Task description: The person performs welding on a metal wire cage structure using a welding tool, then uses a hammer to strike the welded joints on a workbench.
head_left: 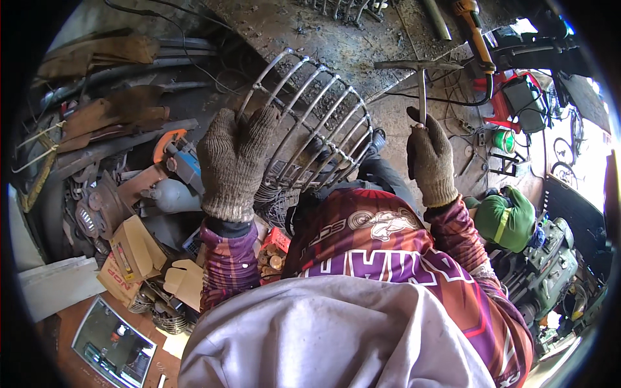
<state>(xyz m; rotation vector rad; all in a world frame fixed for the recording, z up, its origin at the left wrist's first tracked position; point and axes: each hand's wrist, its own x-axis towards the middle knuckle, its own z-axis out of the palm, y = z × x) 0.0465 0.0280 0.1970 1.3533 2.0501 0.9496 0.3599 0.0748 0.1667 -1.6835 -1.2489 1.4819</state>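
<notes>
My left hand [236, 155], in a grey-brown knitted glove, is closed on the left edge of a curved metal-rod grate [315, 119]. Welded parallel rods form this grate, which is held up at a tilt by the near side of a metal worktable [310, 52]. In my right hand [431, 158], gloved the same way, is the handle of a chipping hammer [422, 81]. Its long, thin head lies crosswise beyond the hand, right of the grate. Whether the hammer head touches the table's corner I cannot tell.
An orange power tool [474, 32] with a black cord lies at the table's right edge. At left are a blue and orange machine [183, 165], metal scrap and cardboard boxes [136, 249]. Cables cross the floor at right, near a green machine [550, 262].
</notes>
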